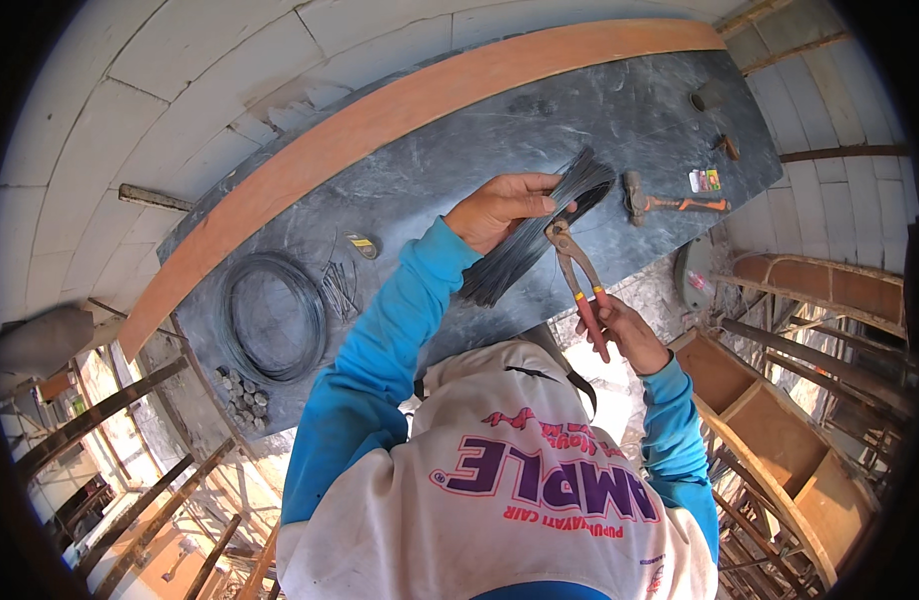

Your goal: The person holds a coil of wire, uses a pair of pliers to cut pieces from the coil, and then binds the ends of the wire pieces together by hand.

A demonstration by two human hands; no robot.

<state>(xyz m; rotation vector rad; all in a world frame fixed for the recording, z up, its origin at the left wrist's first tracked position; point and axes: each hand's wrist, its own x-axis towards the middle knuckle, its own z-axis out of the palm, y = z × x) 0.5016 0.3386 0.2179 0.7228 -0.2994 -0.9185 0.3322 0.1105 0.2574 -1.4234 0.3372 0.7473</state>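
My left hand (503,208) is closed around a bundle of thin dark wires (515,255), holding it slantwise over the table. In my right hand (628,335) is a pair of pincers (577,270) with red and yellow grips. The rusty jaws lie against the right side of the bundle, near my left fingertips. Whether they bite on a wire is too small to tell. To the right of the bundle a hammer (670,203) with an orange and black handle rests on the dark tabletop (410,190).
A coil of wire (270,318) lies at the table's left, with loose nails or wire pieces (340,290) and a tape measure (361,245) beside it. Small grey blocks (242,400) sit at the left corner. A long wooden strip (420,100) runs along the far edge. Wooden frames (780,440) stand at right.
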